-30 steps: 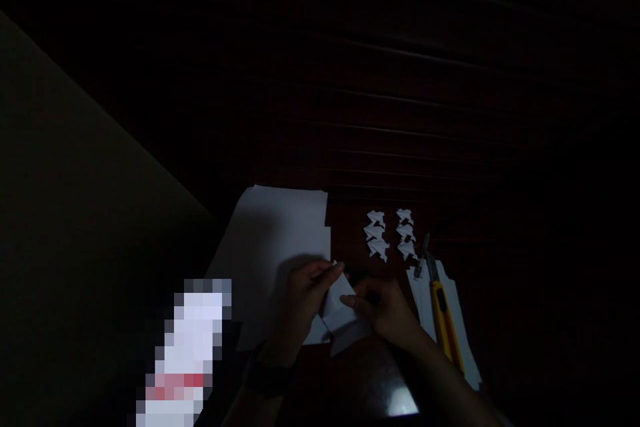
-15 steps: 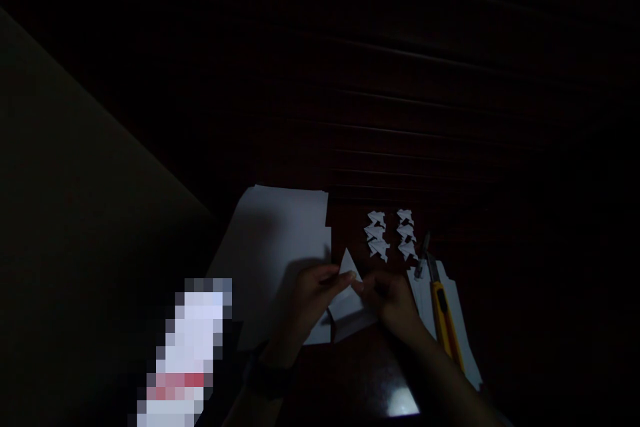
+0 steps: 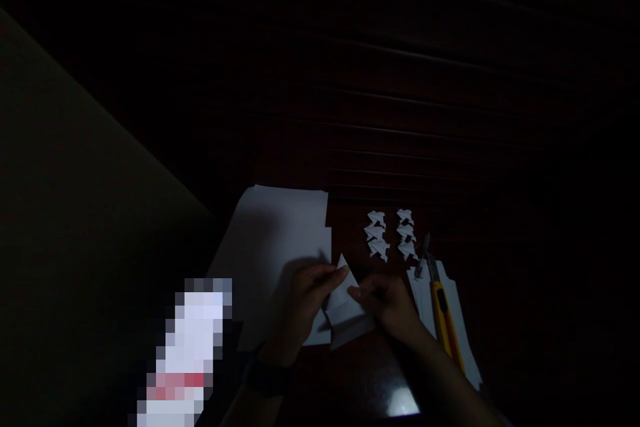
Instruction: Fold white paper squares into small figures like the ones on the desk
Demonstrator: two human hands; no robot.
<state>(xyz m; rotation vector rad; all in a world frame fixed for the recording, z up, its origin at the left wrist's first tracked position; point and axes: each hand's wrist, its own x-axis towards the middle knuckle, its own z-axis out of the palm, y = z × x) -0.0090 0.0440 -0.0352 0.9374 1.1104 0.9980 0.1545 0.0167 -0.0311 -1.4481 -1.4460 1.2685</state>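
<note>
Between my two hands is a folded sheet of white paper, its upper end brought to a point and its lower end wider with a crease across it. My left hand pinches the paper near the tip, thumb on top. On the right edge, lower down, my right hand grips it between thumb and fingers. A dark band circles my left wrist. Just beyond the hands lie several small folded paper figures, set in two columns on the dark table.
A stack of white paper lies at left, partly under my left hand. To the right, a yellow utility knife rests on more white paper, beside a pen-like object. A pixelated bright patch covers the lower left. The scene is dim.
The folded paper has shifted slightly left and down. My left thumb has moved up toward the tip, and my right thumb has slid a little lower, leaving the thumbs farther apart.
</note>
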